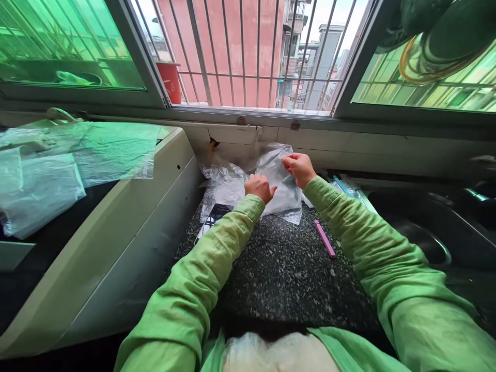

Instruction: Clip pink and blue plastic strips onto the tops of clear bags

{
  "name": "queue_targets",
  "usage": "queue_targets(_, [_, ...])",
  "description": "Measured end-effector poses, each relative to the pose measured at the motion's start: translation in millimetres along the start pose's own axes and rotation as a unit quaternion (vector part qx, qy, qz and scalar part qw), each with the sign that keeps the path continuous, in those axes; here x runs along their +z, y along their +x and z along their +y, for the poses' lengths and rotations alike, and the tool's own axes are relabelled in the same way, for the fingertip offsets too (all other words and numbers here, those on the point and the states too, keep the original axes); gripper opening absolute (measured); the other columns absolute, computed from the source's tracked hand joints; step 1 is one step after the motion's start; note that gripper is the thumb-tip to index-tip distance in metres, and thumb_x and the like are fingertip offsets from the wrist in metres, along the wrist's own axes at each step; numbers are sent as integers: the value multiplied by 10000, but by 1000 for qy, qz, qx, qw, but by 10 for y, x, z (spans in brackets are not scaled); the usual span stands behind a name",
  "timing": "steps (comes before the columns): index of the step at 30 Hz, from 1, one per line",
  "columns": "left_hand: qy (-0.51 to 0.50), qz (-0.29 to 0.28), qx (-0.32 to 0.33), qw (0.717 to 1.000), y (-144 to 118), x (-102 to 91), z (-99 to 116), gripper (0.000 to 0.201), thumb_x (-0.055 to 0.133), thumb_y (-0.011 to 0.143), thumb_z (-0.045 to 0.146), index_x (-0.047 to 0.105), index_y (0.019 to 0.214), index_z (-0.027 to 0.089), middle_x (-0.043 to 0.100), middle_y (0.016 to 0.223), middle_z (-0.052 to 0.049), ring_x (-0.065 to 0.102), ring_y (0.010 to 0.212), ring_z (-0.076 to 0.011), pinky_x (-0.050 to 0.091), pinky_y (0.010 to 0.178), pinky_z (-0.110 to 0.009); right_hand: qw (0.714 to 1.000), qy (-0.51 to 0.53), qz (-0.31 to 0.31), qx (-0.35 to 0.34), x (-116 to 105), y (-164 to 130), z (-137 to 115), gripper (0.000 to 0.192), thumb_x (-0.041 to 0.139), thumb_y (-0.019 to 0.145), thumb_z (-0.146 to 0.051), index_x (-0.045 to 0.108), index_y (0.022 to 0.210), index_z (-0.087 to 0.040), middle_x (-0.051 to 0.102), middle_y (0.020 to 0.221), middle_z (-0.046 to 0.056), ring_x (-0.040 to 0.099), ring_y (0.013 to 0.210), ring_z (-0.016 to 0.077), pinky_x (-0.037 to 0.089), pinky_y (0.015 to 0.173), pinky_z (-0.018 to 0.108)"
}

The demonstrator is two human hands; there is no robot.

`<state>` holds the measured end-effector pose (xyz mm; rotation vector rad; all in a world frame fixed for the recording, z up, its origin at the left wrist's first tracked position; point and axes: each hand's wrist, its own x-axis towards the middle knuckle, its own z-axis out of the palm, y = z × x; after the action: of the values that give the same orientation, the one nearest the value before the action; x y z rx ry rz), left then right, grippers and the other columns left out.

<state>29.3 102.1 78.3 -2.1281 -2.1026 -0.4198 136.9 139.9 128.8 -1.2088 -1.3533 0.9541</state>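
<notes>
A clear plastic bag is spread on the dark speckled counter, with its upper part raised toward the wall. Thumb and fingers of my right hand pinch this bag near its upper right edge. My left hand is at the bag's left side, its fingers curled and its thumb sticking out to the right. The left fingertips are hidden, so what they grip does not show. More crumpled clear plastic lies just left of that hand. A phone rests partly behind my left forearm.
A pink stick-shaped item lies on the counter near my right forearm. A sink is at the right. On the left, a raised pale-sided unit carries more clear plastic sheets. A barred window is ahead.
</notes>
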Motion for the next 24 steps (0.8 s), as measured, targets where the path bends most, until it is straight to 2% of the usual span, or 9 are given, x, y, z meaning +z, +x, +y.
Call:
queue_targets(3, [12, 28, 17, 999, -11, -170, 13, 322, 440, 794, 329, 562, 931, 64, 539, 990, -196, 476, 972, -282, 391, 711, -357, 999, 34, -9, -30, -61, -107, -225, 109, 556, 626, -174, 502, 541, -132, 450, 442, -57, 357, 414, 26, 299, 415, 161])
queue_targets(5, [17, 51, 23, 998, -12, -283, -2, 291, 430, 794, 294, 559, 927, 70, 533, 989, -191, 469, 973, -280, 383, 714, -359, 998, 45, -9, -45, -116, -173, -352, 117, 559, 636, -168, 495, 545, -134, 450, 441, -59, 351, 406, 21, 291, 409, 156])
queue_targets(10, [-27, 130, 42, 990, -67, -554, 23, 422, 389, 792, 482, 516, 986, 130, 537, 982, -140, 468, 954, -261, 362, 738, -333, 994, 77, -12, -78, -235, -401, -534, 101, 552, 655, -147, 497, 571, -138, 472, 452, -59, 364, 390, 19, 287, 397, 156])
queue_targets(14, [-40, 158, 44, 986, -119, -721, 134, 379, 373, 803, 449, 507, 977, 140, 534, 975, -129, 463, 965, -264, 344, 746, -334, 992, 82, -28, -93, -246, -611, -568, 99, 553, 654, -145, 505, 567, -136, 468, 445, -63, 366, 393, 17, 296, 404, 158])
queue_targets(19, [-5, 170, 47, 984, -173, -781, 122, 245, 393, 776, 264, 553, 910, 136, 543, 953, -137, 462, 959, -275, 338, 728, -359, 991, 72, -16, -113, -286, -756, -560, 102, 553, 651, -157, 506, 562, -137, 465, 446, -64, 369, 404, 20, 303, 414, 164])
queue_targets(24, [13, 211, 97, 973, -456, -752, -146, 228, 397, 767, 252, 592, 847, 164, 553, 894, -122, 461, 926, -272, 334, 737, -386, 988, 70, -2, -140, -497, -1009, -477, 101, 576, 649, -198, 516, 583, -149, 464, 476, -57, 384, 434, 33, 317, 438, 188])
